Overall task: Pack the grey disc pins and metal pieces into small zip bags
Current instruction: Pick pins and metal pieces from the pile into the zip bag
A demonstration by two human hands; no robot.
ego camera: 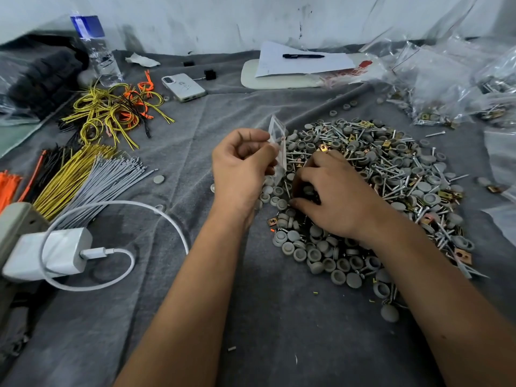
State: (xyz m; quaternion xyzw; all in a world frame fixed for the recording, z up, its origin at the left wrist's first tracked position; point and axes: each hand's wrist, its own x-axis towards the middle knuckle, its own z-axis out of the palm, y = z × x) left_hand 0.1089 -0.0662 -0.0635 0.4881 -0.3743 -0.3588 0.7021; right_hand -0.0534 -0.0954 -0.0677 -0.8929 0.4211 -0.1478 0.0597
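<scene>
The left hand point(240, 166) pinches a small clear zip bag point(277, 146) between thumb and curled fingers, holding it upright just above the grey cloth point(195, 275) near the centre of the view. The right hand point(332, 196) lies palm-down on the near-left edge of the heap of parts point(391, 174), its fingers curled into the pieces beside the bag's lower end; whether it has anything gripped cannot be told, since the fingertips are hidden among the parts. The heap spreads from the centre out toward 3 o'clock and mixes grey disc caps point(315, 252), long metal screws point(396, 191) and brass-coloured clips point(463, 255), with the caps thickest along the edge nearest the person, at about 5 o'clock. At 1 to 2 o'clock lies a mound of filled clear bags point(435, 88). At 12 o'clock a black pen point(303, 56) rests on a sheet of paper point(301, 64). Toward 11 o'clock sit a white phone point(184, 87) and a clear water bottle point(96, 48), with tangled yellow and orange wires point(111, 113) just below them. At 9 o'clock lie bundles of grey cable ties point(111, 180) and yellow ties point(69, 180), and at 8 o'clock a white charger point(53, 252) with its looped cable point(156, 213).
</scene>
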